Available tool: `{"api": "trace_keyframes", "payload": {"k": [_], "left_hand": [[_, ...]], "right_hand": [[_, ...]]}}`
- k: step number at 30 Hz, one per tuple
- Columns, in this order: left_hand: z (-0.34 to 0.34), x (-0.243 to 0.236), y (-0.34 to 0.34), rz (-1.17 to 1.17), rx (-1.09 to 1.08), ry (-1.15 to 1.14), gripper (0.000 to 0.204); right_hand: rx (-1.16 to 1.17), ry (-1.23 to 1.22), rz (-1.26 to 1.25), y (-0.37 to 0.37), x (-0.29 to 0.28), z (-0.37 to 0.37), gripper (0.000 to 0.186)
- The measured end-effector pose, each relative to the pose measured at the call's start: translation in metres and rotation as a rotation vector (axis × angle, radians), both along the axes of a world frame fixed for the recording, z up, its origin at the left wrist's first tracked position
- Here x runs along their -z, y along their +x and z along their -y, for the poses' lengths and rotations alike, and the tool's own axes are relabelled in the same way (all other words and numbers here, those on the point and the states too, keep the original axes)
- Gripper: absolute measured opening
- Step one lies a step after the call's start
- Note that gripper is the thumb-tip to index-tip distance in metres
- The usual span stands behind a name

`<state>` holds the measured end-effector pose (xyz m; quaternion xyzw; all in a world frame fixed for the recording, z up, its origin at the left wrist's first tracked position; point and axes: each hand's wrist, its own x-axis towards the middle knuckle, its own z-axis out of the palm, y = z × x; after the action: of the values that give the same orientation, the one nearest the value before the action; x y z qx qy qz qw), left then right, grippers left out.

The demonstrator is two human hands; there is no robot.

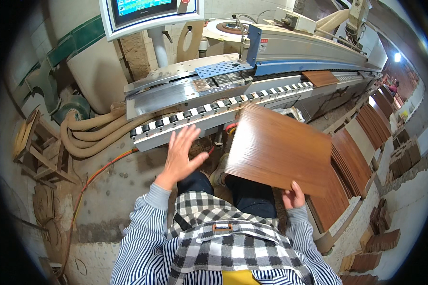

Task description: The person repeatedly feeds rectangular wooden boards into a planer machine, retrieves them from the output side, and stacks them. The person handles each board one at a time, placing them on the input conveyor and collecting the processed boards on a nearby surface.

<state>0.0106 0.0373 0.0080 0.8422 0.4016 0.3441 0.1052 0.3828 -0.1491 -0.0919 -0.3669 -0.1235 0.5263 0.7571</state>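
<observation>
A brown wood-grain panel [280,149] hangs tilted in front of me, its glossy face toward me. My right hand [295,195] grips its near edge, the thumb on top and the other fingers mostly hidden beneath. My left hand [180,154] is raised with its fingers spread, holding nothing. It hovers just short of a conveyor rail [202,111] lined with black and white pads, apart from the panel. Farther along that rail lies a second brown panel [320,78].
Stacked brown panels [349,159] line my right side. Beyond the rail runs a long machine with a blue perforated plate [223,69] and a screen [147,7]. Thick hoses [88,135] and a wooden stool [38,149] stand left. An orange cable [97,175] crosses the floor.
</observation>
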Motion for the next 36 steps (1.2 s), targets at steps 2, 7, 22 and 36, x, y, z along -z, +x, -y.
{"api": "trace_keyframes", "payload": {"k": [2,7,22,36], "left_hand": [[0.024,-0.001,-0.005,-0.012,0.065,0.027,0.073],[0.044,0.004,-0.038,-0.122,-0.153,0.074,0.070],[-0.056,0.018,-0.100,-0.056,-0.512,0.105,0.057],[-0.067,0.026,-0.099,-0.035,-0.561,0.160,0.071]], "right_hand": [[-0.190,0.128,0.044,-0.022,-0.019,-0.044,0.014],[-0.441,0.046,0.018,-0.086,-0.035,-0.152,0.015],[-0.695,0.056,0.489,-0.097,-0.039,-0.128,0.043],[-0.206,-0.042,2.051,-0.069,0.042,-0.014,0.034]]}}
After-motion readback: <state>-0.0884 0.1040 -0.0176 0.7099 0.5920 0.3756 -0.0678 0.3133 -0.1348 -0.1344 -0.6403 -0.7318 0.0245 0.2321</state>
